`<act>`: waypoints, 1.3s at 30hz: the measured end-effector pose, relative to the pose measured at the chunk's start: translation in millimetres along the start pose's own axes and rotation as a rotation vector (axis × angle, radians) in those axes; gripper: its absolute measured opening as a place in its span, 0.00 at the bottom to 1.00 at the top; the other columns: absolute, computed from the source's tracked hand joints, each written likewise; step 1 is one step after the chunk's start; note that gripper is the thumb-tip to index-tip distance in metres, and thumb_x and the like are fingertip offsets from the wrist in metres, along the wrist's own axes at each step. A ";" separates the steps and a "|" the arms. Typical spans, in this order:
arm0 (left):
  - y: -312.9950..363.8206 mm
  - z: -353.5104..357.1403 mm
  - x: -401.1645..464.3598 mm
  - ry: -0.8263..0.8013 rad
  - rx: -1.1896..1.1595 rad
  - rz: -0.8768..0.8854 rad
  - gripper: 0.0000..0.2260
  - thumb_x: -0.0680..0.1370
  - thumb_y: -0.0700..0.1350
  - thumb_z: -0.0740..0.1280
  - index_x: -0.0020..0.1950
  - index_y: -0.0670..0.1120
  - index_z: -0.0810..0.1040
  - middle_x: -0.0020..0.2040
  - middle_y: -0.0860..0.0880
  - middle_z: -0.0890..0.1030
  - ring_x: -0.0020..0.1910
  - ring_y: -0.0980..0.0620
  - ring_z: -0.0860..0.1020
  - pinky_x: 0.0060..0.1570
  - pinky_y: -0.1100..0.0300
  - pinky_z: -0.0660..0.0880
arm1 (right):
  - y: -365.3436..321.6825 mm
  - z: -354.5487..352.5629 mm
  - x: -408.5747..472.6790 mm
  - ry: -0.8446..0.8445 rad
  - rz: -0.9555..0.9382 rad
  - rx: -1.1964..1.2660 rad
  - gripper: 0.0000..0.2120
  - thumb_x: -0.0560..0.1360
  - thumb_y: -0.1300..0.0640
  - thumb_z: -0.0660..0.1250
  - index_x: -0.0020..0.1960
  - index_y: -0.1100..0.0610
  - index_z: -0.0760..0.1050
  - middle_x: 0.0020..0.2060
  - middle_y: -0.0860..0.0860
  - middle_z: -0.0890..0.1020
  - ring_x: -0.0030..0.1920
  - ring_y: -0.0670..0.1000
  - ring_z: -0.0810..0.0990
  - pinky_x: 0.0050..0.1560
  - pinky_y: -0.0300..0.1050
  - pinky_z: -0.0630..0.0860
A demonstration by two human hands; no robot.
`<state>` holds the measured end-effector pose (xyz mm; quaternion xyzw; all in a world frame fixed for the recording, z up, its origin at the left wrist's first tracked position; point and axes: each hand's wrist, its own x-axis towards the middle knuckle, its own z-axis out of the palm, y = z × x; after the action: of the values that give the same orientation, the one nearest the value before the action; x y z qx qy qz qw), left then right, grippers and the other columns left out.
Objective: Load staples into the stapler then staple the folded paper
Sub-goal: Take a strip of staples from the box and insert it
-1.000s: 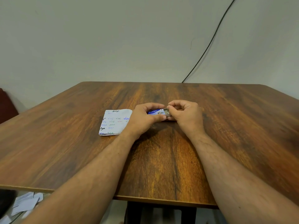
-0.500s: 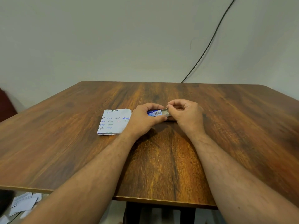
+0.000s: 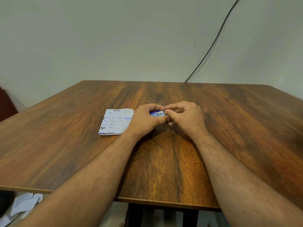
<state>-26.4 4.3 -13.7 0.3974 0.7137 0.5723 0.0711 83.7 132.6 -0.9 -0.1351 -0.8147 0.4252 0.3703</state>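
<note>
The left hand (image 3: 146, 120) grips a small blue staple box (image 3: 156, 113) at table-centre, the right hand (image 3: 185, 117) pinching its end; loading seems barely begun, folded paper (image 3: 114, 122) unstapled at nine o'clock.

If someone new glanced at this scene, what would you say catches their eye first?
First, the two hands meeting at mid-table: the left hand and right hand pinch a small blue box between them. Just left of them, a folded paper covered in handwriting lies flat on the wooden table. Behind, a black cable slants down the pale wall.
</note>
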 end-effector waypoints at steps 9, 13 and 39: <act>1.8 -1.8 -0.3 -0.020 -0.017 -0.001 0.11 0.71 0.49 0.79 0.51 0.56 0.84 0.49 0.55 0.85 0.49 0.55 0.83 0.44 0.62 0.80 | -6.2 -1.8 0.0 -0.002 0.136 0.206 0.11 0.76 0.64 0.73 0.58 0.57 0.82 0.48 0.52 0.84 0.39 0.49 0.88 0.34 0.38 0.82; 4.4 -3.5 -0.6 -0.027 -0.001 0.007 0.13 0.71 0.45 0.79 0.54 0.54 0.84 0.50 0.56 0.84 0.51 0.57 0.82 0.47 0.64 0.79 | -4.2 -1.3 1.4 0.017 0.165 0.226 0.10 0.78 0.65 0.70 0.57 0.56 0.81 0.49 0.53 0.83 0.41 0.50 0.88 0.34 0.40 0.83; 2.8 -6.6 -1.0 0.030 -0.010 -0.024 0.11 0.70 0.39 0.77 0.48 0.52 0.86 0.45 0.53 0.85 0.43 0.56 0.82 0.44 0.61 0.80 | 7.6 -3.1 0.1 0.037 -0.204 -0.182 0.10 0.71 0.63 0.65 0.42 0.54 0.85 0.42 0.49 0.83 0.38 0.50 0.84 0.36 0.51 0.83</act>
<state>-28.0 -1.3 -9.4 0.3800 0.7165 0.5809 0.0692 85.1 139.0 -5.7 -0.0926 -0.8525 0.3070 0.4129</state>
